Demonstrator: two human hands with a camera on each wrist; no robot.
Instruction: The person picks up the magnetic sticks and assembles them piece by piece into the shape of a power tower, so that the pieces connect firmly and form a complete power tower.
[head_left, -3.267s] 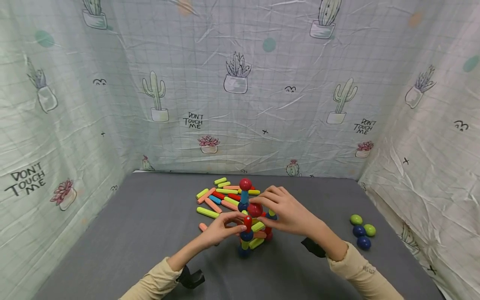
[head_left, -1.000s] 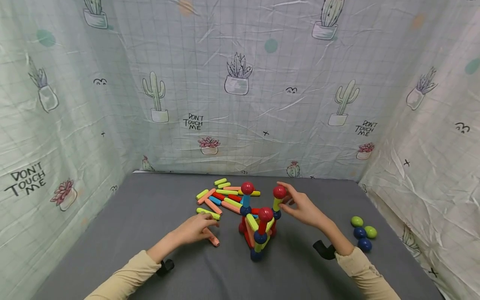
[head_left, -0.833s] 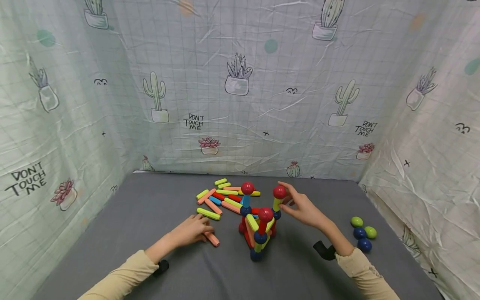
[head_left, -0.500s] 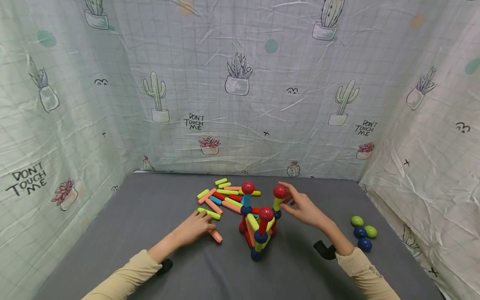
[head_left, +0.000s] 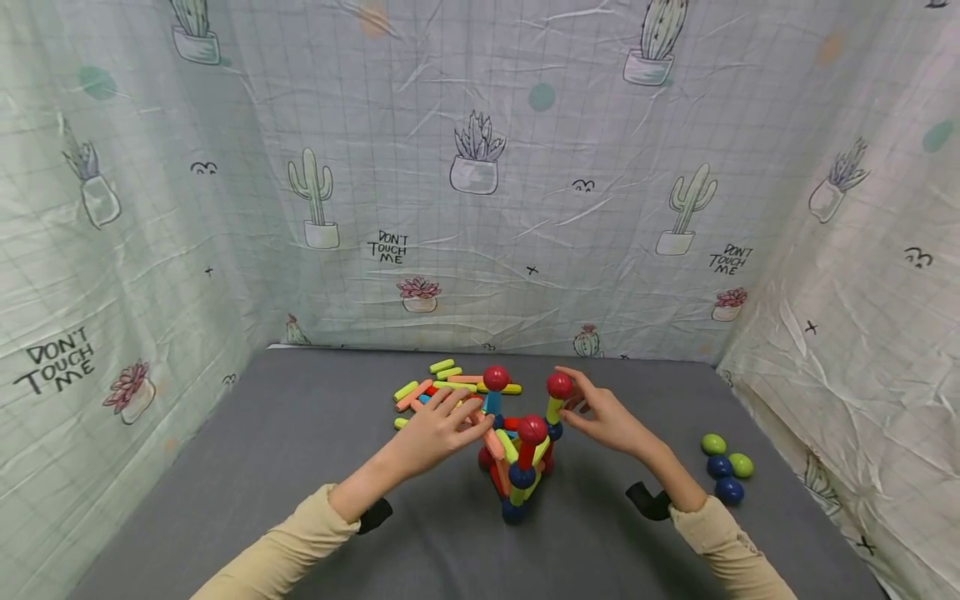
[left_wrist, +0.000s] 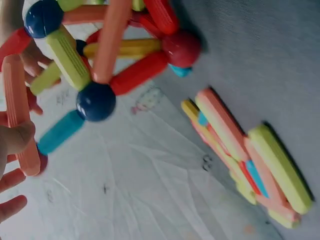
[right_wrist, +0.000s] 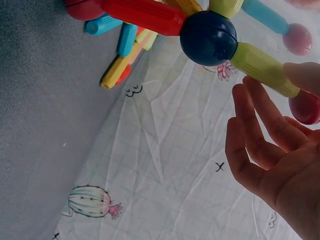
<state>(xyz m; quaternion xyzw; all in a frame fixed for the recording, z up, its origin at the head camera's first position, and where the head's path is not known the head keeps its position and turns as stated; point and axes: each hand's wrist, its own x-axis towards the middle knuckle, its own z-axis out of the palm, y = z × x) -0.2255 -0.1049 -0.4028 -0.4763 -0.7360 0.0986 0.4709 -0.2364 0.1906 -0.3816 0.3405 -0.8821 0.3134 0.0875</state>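
Note:
My left hand pinches a salmon magnetic rod between thumb and fingers, beside the structure's left. The structure is built of coloured rods and balls, with blue balls at its joints. Three upright rods top it, each capped by a red ball. At the back right upright, my right hand holds the lime rod near its red ball, thumb against the rod. In the left wrist view, the held salmon rod overlaps the red ball of the blue upright.
Loose lime, salmon, red, yellow and blue rods lie in a pile behind my left hand. On the right of the grey table sit lime and blue balls. A cactus-print curtain surrounds the table.
My left hand picked the salmon rod off the table left of the structure, then moved right and raised it to the structure. The right hand has stayed at the back right upright this last second.

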